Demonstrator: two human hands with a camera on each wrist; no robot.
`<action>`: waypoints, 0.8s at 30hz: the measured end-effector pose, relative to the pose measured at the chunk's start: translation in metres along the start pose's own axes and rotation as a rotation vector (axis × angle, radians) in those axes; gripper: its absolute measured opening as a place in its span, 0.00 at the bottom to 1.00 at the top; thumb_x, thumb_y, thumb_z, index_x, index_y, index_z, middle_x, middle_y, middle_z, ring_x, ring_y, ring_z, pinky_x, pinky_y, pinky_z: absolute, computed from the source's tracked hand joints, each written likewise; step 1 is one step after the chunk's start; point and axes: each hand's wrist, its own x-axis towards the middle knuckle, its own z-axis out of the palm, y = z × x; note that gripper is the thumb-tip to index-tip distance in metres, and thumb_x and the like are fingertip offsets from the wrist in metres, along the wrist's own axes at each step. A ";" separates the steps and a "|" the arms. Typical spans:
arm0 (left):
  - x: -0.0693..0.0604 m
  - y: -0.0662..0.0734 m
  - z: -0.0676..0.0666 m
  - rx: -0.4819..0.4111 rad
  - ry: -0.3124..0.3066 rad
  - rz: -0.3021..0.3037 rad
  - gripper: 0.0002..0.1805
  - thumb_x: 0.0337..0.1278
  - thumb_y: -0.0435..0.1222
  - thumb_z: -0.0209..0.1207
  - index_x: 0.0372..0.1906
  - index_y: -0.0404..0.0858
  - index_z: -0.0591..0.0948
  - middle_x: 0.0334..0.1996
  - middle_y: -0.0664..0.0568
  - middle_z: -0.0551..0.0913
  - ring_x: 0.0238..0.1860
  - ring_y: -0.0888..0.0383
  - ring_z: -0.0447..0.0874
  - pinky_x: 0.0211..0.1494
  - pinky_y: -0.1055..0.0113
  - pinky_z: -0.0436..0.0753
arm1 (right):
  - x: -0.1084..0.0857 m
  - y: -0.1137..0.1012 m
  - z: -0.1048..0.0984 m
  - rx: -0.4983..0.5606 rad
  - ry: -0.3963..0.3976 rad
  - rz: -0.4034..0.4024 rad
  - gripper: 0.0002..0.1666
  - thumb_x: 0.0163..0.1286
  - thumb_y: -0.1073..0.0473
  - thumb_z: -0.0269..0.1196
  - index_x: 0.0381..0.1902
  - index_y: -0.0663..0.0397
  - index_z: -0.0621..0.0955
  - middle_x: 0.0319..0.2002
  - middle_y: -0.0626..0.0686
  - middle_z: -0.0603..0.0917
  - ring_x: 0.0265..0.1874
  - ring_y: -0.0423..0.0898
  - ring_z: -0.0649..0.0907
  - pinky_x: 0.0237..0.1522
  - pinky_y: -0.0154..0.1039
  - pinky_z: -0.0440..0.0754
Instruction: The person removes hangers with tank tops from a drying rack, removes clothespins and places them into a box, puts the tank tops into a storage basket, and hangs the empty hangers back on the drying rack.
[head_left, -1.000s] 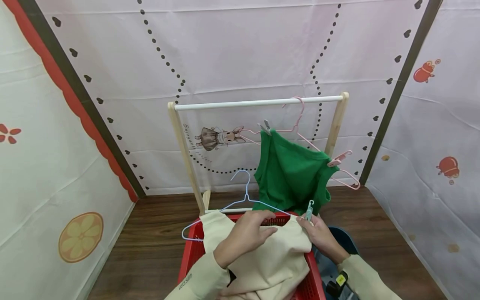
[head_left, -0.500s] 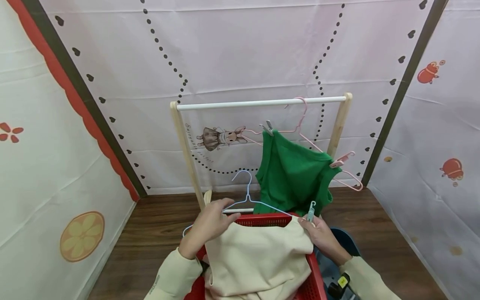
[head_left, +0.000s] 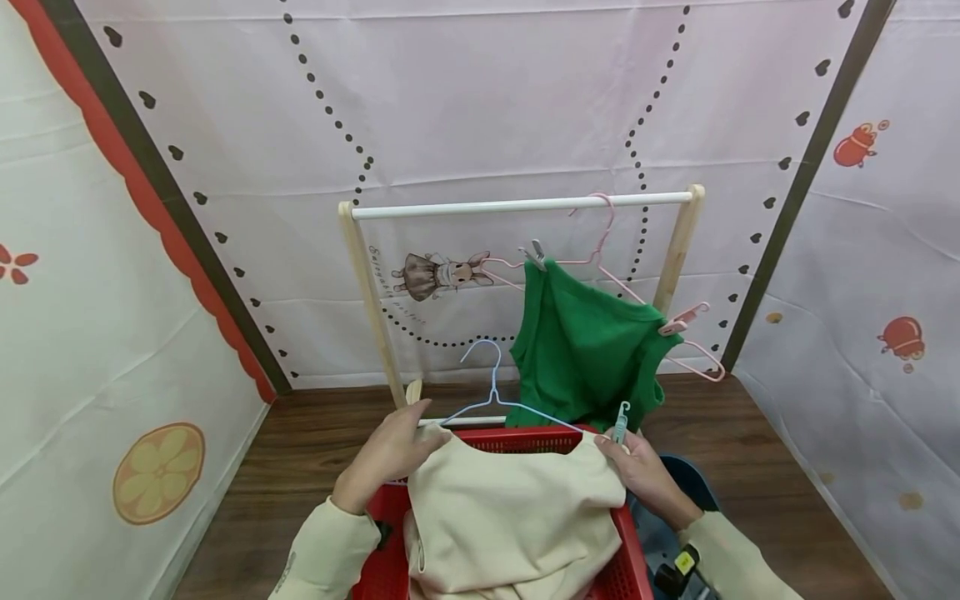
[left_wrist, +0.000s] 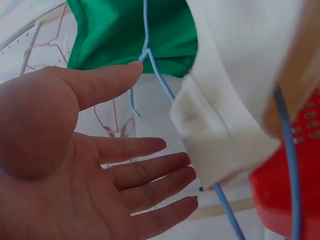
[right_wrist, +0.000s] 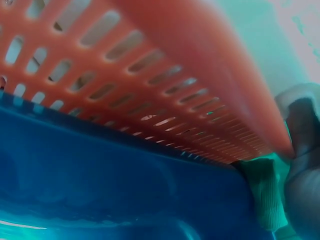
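A cream sleeveless top (head_left: 517, 517) hangs over a pale blue hanger (head_left: 493, 392), its lower part bunched in the red basket (head_left: 636, 550). My left hand (head_left: 390, 454) is at the top's left shoulder. In the left wrist view, that hand's fingers (left_wrist: 150, 192) are spread and nearly straight, beside the shoulder cloth (left_wrist: 215, 145) and hanger. My right hand (head_left: 651, 479) pinches the top's right shoulder, and a teal clothespin (head_left: 620, 423) sticks up between thumb and fingers. Whether the clothespin is clamped on the cloth cannot be seen. The right wrist view hardly shows the fingers.
Behind the basket stands a wooden rack with a white rail (head_left: 480, 207). A green sleeveless top (head_left: 588, 358) hangs there from a pink hanger (head_left: 602, 237), with a grey clothespin (head_left: 536, 254) and a pink one (head_left: 681, 321). A dark blue tub (head_left: 686, 483) touches the basket's right side.
My left hand has moved left from over the middle of the cream top to its left shoulder. The right hand stays at the right shoulder.
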 end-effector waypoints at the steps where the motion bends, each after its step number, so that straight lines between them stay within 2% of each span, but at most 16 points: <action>1: 0.000 -0.002 0.000 0.002 -0.004 -0.001 0.36 0.64 0.44 0.63 0.69 0.28 0.67 0.66 0.32 0.71 0.68 0.35 0.67 0.68 0.41 0.67 | 0.000 0.000 0.000 0.000 -0.001 -0.003 0.16 0.80 0.49 0.50 0.43 0.57 0.70 0.29 0.50 0.81 0.29 0.44 0.85 0.34 0.36 0.83; 8: -0.003 -0.008 -0.001 0.006 -0.020 -0.006 0.35 0.64 0.45 0.63 0.68 0.26 0.69 0.64 0.31 0.73 0.66 0.34 0.69 0.67 0.41 0.69 | 0.000 0.000 0.000 0.007 -0.010 -0.017 0.15 0.80 0.49 0.51 0.43 0.57 0.71 0.28 0.49 0.81 0.28 0.43 0.84 0.33 0.35 0.83; 14: -0.007 -0.016 0.000 0.027 -0.006 0.004 0.30 0.63 0.46 0.63 0.62 0.28 0.75 0.57 0.34 0.80 0.60 0.37 0.77 0.62 0.44 0.74 | 0.001 -0.001 0.000 0.012 -0.026 -0.035 0.15 0.79 0.49 0.52 0.42 0.56 0.71 0.27 0.48 0.82 0.28 0.42 0.84 0.33 0.35 0.83; 17: -0.009 -0.021 0.002 0.025 -0.002 0.010 0.26 0.63 0.44 0.63 0.59 0.30 0.79 0.52 0.37 0.83 0.53 0.43 0.81 0.58 0.47 0.78 | 0.000 -0.001 0.000 0.013 -0.031 -0.041 0.16 0.79 0.48 0.52 0.42 0.57 0.71 0.28 0.48 0.82 0.28 0.42 0.84 0.33 0.35 0.83; 19: -0.009 -0.024 0.002 0.013 -0.005 0.020 0.20 0.63 0.41 0.63 0.55 0.33 0.81 0.44 0.42 0.86 0.44 0.49 0.83 0.50 0.52 0.81 | 0.000 -0.002 -0.001 0.009 -0.032 -0.044 0.16 0.79 0.48 0.52 0.42 0.57 0.71 0.28 0.48 0.82 0.28 0.42 0.84 0.33 0.35 0.83; 21: -0.010 -0.028 0.003 -0.004 -0.009 0.028 0.13 0.63 0.38 0.63 0.49 0.36 0.84 0.33 0.48 0.85 0.34 0.55 0.81 0.39 0.59 0.80 | -0.001 -0.003 -0.001 0.003 -0.032 -0.047 0.16 0.79 0.49 0.51 0.43 0.58 0.71 0.28 0.48 0.81 0.28 0.42 0.84 0.34 0.35 0.83; 24: -0.011 -0.032 0.002 -0.018 -0.010 0.063 0.02 0.63 0.34 0.62 0.36 0.39 0.83 0.20 0.55 0.75 0.23 0.61 0.71 0.28 0.67 0.72 | -0.002 -0.003 -0.001 -0.004 -0.036 -0.052 0.17 0.80 0.49 0.51 0.44 0.59 0.71 0.28 0.48 0.81 0.28 0.42 0.84 0.35 0.36 0.83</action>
